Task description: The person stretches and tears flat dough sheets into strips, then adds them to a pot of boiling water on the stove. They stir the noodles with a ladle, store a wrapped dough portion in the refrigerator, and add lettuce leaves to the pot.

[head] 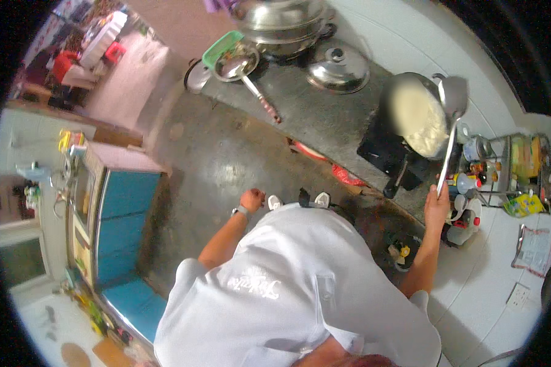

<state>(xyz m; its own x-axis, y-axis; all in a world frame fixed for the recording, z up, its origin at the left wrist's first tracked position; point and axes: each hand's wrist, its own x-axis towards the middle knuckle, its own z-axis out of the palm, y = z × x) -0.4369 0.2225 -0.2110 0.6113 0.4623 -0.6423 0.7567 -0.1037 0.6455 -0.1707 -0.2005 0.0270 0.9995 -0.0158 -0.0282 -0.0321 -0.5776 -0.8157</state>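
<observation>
My right hand [436, 205] grips the long handle of a metal cooking spatula [453, 98]. Its broad blade is raised by the right rim of a dark frying pan [388, 105]. Pale yellow, lumpy food [427, 137] fills much of the pan; a blurred patch hides part of it. The pan sits on a black stove [372, 142], with its handle pointing towards me. My left hand [252, 199] hangs low beside my body above the floor, fingers loosely curled, and nothing shows in it. A watch [240, 210] is on that wrist.
On the grey counter [298, 108] stand a domed lid [339, 71], a ladle-like strainer [238, 64], a green basket [220, 48] and a large steamer pot [284, 27]. A rack [500, 169] with bottles is at right. Blue cabinets [126, 215] stand left.
</observation>
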